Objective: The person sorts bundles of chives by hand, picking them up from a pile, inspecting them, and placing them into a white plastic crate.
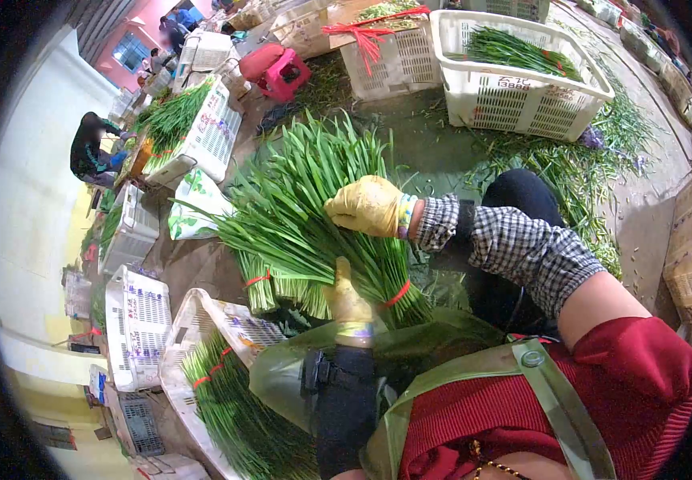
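A large bunch of long green leafy stalks [282,192] lies across my lap area, with a red tie [398,294] near its lower right end. My right hand [368,206], in a yellow glove, is closed over the leaves at the upper middle of the bunch. Lower down, my left hand [349,302], also gloved in yellow, rests against the bunch's lower side with its thumb pointing up; its other fingers are hidden. Beneath the bunch sit smaller bundles [260,286] with pale stem ends, one bound by a red tie.
Below left, a white crate [178,364] holds tied green stalks. Another white crate [522,108] of greens stands at the upper right, beside a crate with red ties [366,50]. Loose trimmings [562,188] litter the floor. A person [94,152] sits at far left. A pink stool [286,76] stands behind.
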Available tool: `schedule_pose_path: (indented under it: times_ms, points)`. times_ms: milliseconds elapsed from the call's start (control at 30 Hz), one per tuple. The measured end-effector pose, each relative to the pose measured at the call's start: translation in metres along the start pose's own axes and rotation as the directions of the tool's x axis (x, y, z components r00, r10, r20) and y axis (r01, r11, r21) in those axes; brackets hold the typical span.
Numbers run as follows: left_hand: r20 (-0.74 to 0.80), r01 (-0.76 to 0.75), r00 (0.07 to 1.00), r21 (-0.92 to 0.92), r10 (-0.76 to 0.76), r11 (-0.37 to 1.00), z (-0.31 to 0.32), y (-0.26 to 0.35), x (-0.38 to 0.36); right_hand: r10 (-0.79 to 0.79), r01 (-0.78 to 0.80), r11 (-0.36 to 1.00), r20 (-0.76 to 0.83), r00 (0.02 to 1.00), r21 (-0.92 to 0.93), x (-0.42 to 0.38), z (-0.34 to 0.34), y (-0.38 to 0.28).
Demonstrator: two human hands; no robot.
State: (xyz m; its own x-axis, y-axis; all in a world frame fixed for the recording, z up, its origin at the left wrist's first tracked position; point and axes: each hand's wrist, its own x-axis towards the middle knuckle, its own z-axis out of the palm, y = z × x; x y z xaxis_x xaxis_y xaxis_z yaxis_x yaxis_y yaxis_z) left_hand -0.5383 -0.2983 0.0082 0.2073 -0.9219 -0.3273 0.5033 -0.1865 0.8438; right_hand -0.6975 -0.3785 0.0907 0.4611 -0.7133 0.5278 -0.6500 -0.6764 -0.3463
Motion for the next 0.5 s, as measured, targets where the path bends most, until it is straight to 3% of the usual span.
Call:
schedule_pose_path:
  times_ms: [67, 100, 133, 167, 200, 233, 267, 300, 333, 400, 433, 467, 500]
  points:
    - [-0.025, 0.031, 0.999, 0.02, -0.031, 0.999, 0.001, 0.004, -0.002, 0.02, -0.017, 0.998, -0.066, 0.998, 0.053, -0.001, 0.004, 0.002]
    - [0.089, -0.062, 0.994, -0.015, 0.063, 0.998, 0.001, 0.004, -0.004, 0.037, -0.025, 0.994, -0.107, 0.994, 0.105, -0.002, 0.005, 0.004]
    - [0.051, -0.148, 0.988, 0.029, 0.147, 0.989, -0.001, -0.001, 0.0, 0.057, -0.033, 0.987, -0.146, 0.988, 0.157, 0.001, 0.0, 0.001]
    - [0.001, -0.077, 0.997, 0.063, 0.077, 0.995, -0.007, -0.002, 0.003, 0.148, -0.073, 0.945, -0.218, 0.965, 0.319, 0.002, -0.004, -0.003]
    - [-0.045, 0.0, 0.999, 0.092, 0.004, 0.996, -0.011, -0.004, 0.007, 0.417, -0.31, 0.684, -0.004, 0.909, 0.661, 0.002, -0.013, -0.003]
    - [-0.033, 0.033, 0.999, 0.037, -0.031, 0.999, -0.002, 0.005, -0.003, 0.474, -0.285, 0.544, -0.008, 0.881, 0.789, 0.003, -0.022, 0.0]
    - [-0.019, 0.066, 0.998, -0.017, -0.066, 0.998, 0.006, 0.015, -0.013, 0.529, -0.238, 0.389, -0.004, 0.849, 0.89, 0.004, -0.03, 0.007]
    - [0.02, -0.009, 1.0, -0.09, 0.011, 0.996, 0.01, 0.018, -0.01, 0.591, -0.296, 0.327, 0.05, 0.805, 0.898, 0.004, -0.04, 0.017]
    - [0.039, 0.043, 0.998, -0.115, -0.038, 0.992, 0.011, 0.022, -0.014, 0.66, -0.368, 0.26, 0.113, 0.743, 0.893, 0.001, -0.046, 0.027]
    - [-0.009, 0.141, 0.99, -0.061, -0.142, 0.988, -0.003, 0.021, 0.002, 0.675, -0.551, 0.573, 0.031, 0.737, 0.607, -0.008, -0.042, 0.064]
    - [0.018, 0.137, 0.991, -0.11, -0.136, 0.984, -0.008, 0.018, 0.008, 0.589, -0.517, 0.772, -0.11, 0.801, 0.369, -0.016, -0.04, 0.067]
    - [0.04, 0.128, 0.992, -0.162, -0.123, 0.978, -0.01, 0.016, 0.014, 0.451, -0.442, 0.892, -0.217, 0.866, 0.092, -0.023, -0.037, 0.071]
    - [0.106, 0.037, 0.994, -0.241, -0.012, 0.97, -0.008, 0.013, 0.016, 0.454, -0.459, 0.888, -0.137, 0.88, -0.004, -0.035, -0.021, 0.09]
